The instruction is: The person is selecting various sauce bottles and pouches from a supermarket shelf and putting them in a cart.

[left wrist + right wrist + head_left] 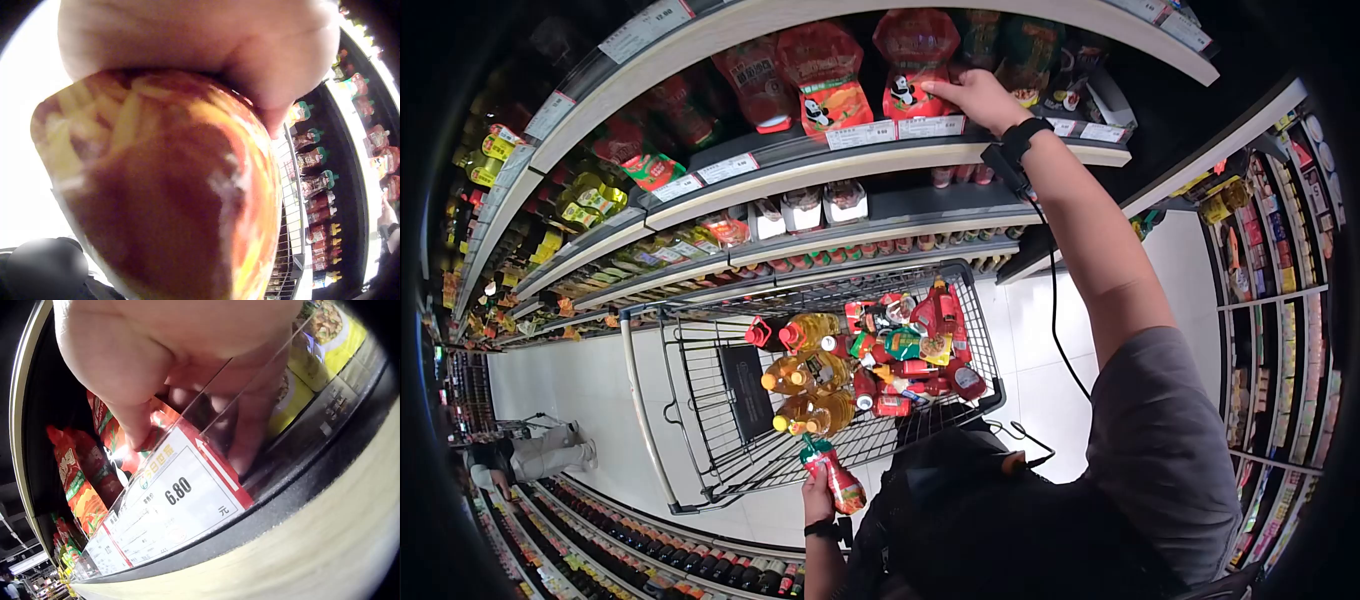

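Pinching the side of a red panda-print pouch point(908, 92) on a store shelf point(790, 178), the person's right hand point(980, 101) is curled, not released, in the scene we see from above. The right wrist view shows us the thumb against the red front and the other fingers bent down beside it, just behind the clear shelf edge and a price tag point(197, 487) reading 6.80. We see a second panda-print pouch point(834, 98) near it on the same shelf, and yellow packets point(297, 400) on the other side of the fingers. Held low beside the shopping cart point(745, 390), the left hand point(817, 500) is clenched around a red pouch with a green cap point(840, 482), its cap end close to the cart's side. In the left wrist view, we find that pouch's printed front filling much of the frame, directly below the palm. Inside the cart, we count among the goods large bottles of yellow oil point(815, 372) grouped near the dark panel, with red bottles and packets point(912, 368) piled beside them. We note a dark band point(1025, 138) on the right wrist and a black cable point(1054, 310) trailing from it.
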A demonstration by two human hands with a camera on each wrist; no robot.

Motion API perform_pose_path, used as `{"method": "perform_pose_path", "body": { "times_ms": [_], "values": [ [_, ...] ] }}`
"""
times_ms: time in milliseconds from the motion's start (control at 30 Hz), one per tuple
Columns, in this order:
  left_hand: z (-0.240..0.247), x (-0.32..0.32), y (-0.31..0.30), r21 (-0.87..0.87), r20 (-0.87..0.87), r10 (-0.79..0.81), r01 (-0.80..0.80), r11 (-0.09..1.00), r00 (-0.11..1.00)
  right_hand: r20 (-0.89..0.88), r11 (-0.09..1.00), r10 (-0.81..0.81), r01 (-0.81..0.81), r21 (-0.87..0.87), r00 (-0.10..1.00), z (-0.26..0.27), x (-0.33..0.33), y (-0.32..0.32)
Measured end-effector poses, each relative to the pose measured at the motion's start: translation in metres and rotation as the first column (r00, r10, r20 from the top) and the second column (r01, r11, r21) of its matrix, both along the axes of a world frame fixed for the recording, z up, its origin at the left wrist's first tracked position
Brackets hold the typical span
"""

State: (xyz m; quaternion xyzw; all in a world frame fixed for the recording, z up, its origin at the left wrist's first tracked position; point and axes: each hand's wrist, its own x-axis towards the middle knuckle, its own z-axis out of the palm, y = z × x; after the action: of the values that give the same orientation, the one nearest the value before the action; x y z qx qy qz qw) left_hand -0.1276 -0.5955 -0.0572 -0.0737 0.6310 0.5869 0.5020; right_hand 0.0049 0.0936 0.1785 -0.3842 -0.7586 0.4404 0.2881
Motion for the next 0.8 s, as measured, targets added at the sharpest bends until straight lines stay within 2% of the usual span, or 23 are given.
{"method": "perform_pose_path", "body": {
  "times_ms": [67,200,300,367,400,433,467,500,533,567,633,733,767,800],
  "values": [
    [-0.003,0.000,-0.003,-0.019,0.001,-0.009,0.009,1.000,1.000,-0.064,0.999,0.027,-0.025,0.024,0.998,-0.007,-0.001,0.003],
    [-0.012,-0.002,-0.001,0.003,-0.006,-0.017,0.017,1.000,1.000,0.067,0.999,-0.023,0.021,0.041,0.997,-0.014,0.000,0.021],
    [-0.009,-0.006,-0.012,-0.021,0.029,-0.045,0.045,0.999,0.999,0.025,0.997,0.012,-0.013,0.073,1.000,-0.024,-0.005,0.021],
    [-0.001,-0.012,-0.001,-0.079,0.058,-0.078,0.083,0.993,0.995,-0.069,0.997,0.014,-0.008,0.081,0.998,-0.015,0.001,0.008],
    [-0.008,-0.006,-0.016,-0.157,-0.017,-0.139,0.134,0.978,0.990,0.082,0.992,-0.032,0.021,0.128,0.996,-0.023,0.003,0.012],
    [0.007,-0.003,-0.004,-0.259,-0.059,-0.248,0.225,0.939,0.967,0.168,0.988,-0.035,0.009,0.155,0.985,-0.023,0.007,0.015],
    [0.014,-0.007,0.011,-0.196,-0.079,-0.278,0.259,0.946,0.957,0.210,0.991,0.000,-0.028,0.130,0.978,-0.027,0.008,0.036],
    [0.020,-0.017,0.026,-0.070,-0.011,-0.297,0.296,0.953,0.955,0.232,0.993,0.060,-0.081,0.080,0.971,-0.015,0.009,0.007],
    [0.036,-0.019,0.036,0.015,-0.068,-0.208,0.210,0.978,0.976,0.049,0.998,0.033,-0.031,-0.047,0.998,0.015,0.009,-0.030],
    [0.076,-0.012,0.041,0.063,0.062,-0.105,0.101,0.993,0.993,-0.121,0.982,-0.030,0.007,-0.189,0.992,0.023,0.005,-0.057],
    [0.124,-0.010,0.082,0.247,0.080,0.074,-0.092,0.965,0.994,-0.034,0.988,-0.147,0.145,-0.046,0.989,0.015,0.005,-0.055],
    [0.176,-0.015,0.107,0.361,-0.036,0.045,-0.029,0.932,0.998,-0.214,0.997,-0.018,0.001,-0.078,0.977,0.008,0.004,-0.056],
    [0.188,-0.014,0.112,0.399,-0.061,0.036,-0.009,0.917,0.998,-0.095,0.995,-0.054,0.045,-0.092,0.994,0.008,0.005,-0.053],
    [0.200,-0.011,0.116,0.421,-0.077,0.041,-0.005,0.907,0.996,-0.016,1.000,-0.024,0.024,0.004,1.000,-0.019,0.015,-0.013]
  ]
}}
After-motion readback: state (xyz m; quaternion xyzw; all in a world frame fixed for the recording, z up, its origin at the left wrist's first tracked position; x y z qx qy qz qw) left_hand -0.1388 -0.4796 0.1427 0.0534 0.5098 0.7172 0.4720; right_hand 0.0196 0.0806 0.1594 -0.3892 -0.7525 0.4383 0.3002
